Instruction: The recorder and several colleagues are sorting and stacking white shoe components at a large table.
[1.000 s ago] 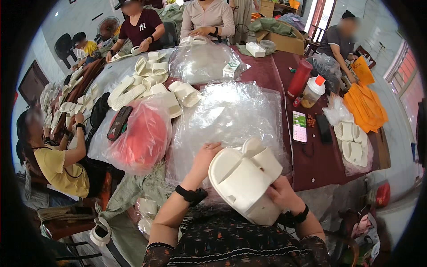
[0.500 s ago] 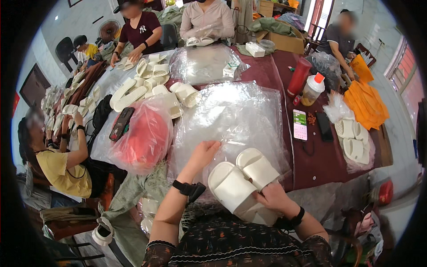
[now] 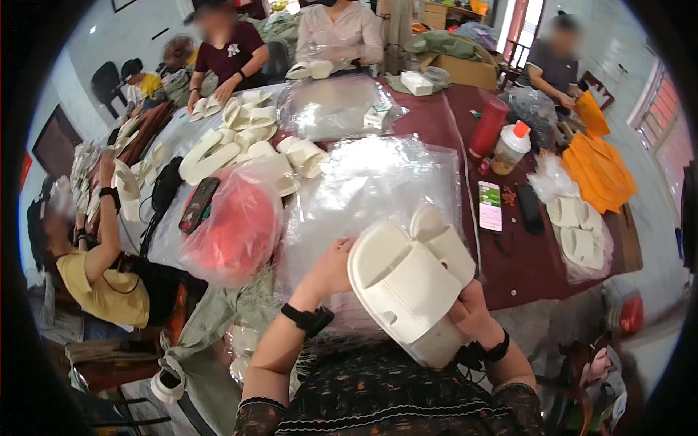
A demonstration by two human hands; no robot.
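A pair of cream slide slippers (image 3: 407, 291) is lifted over the near edge of the table, toes up and soles tilted away. My right hand (image 3: 472, 312) is closed on the pair at its lower right side. Beside the left edge of the nearer slipper is my left hand (image 3: 329, 270); its fingertips pass behind the slipper, so their grip is hidden. Under and beyond the slippers lies a stack of clear plastic bags (image 3: 378, 178).
Left of the bags sit a pink-red plastic bundle (image 3: 236, 225), a dark phone (image 3: 200, 203) and piled slippers (image 3: 211, 156). To the right are a lit phone (image 3: 490, 205), a red flask (image 3: 488, 128), a shaker bottle (image 3: 511, 149) and orange bags (image 3: 598, 171). Several people work around the table.
The slippers have risen and tilted upright in my right hand. My left hand has moved from over the plastic bags to the slippers' left edge. A co-worker at left raised an arm.
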